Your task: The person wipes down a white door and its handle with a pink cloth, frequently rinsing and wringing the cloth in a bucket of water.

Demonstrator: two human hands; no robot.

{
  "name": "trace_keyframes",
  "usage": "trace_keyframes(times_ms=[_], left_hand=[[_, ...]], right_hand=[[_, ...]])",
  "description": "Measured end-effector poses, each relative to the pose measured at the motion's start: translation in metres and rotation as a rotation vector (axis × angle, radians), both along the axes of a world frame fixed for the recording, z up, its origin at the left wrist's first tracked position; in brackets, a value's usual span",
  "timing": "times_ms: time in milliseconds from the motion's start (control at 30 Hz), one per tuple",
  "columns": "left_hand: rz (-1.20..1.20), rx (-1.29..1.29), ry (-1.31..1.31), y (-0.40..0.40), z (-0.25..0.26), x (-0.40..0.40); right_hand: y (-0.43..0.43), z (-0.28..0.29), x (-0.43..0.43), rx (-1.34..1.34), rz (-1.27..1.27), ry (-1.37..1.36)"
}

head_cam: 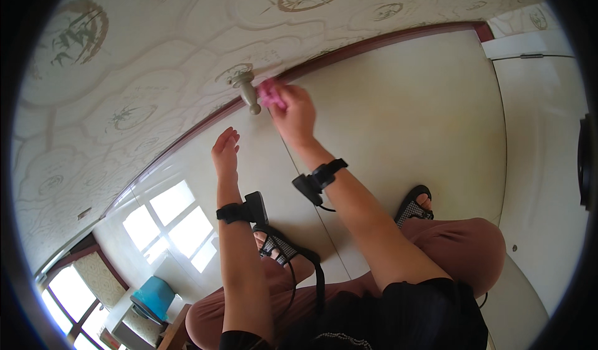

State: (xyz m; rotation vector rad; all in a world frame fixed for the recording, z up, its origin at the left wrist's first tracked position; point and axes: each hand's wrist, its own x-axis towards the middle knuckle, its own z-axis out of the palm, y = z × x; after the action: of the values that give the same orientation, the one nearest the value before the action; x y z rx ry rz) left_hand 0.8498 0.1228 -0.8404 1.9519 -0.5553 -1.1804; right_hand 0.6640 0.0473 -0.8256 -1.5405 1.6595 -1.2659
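My right hand [297,112] grips a crumpled pink cloth [271,93], slightly blurred. The cloth is right beside a beige, turned peg [248,91] that sticks out from the wall low down; whether they touch I cannot tell. Lower and to the left, my left hand [226,148] hovers off the wall with its fingers loosely curled, and nothing shows in it. A black strap with a small device [320,179] wraps my right wrist, and a similar device [250,210] sits on my left forearm.
Patterned wallpaper [187,46] meets a dark red baseboard [373,46] above pale floor tiles [397,116]. A white door or panel [537,140] stands at right. At lower left are a blue bin [156,296] and a window [70,294]. My sandalled feet are below my arms.
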Motion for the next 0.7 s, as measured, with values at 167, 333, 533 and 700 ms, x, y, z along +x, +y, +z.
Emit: trace_keyframes(times_ms=[167,333,533,700], left_hand=[[0.097,-0.042,-0.014,-0.011,0.008,-0.003],[0.084,-0.083,0.072,-0.025,0.003,-0.027],[0.052,-0.1,0.076,-0.016,0.002,-0.02],[0.089,-0.094,0.117,-0.009,-0.007,-0.033]], right_hand=[[-0.039,0.011,-0.025,0.114,-0.15,-0.575],[-0.011,0.008,0.023,0.177,0.212,-0.486],[-0.002,0.017,-0.007,0.313,0.176,-0.724],[-0.014,0.048,-0.001,-0.086,0.259,-0.481]])
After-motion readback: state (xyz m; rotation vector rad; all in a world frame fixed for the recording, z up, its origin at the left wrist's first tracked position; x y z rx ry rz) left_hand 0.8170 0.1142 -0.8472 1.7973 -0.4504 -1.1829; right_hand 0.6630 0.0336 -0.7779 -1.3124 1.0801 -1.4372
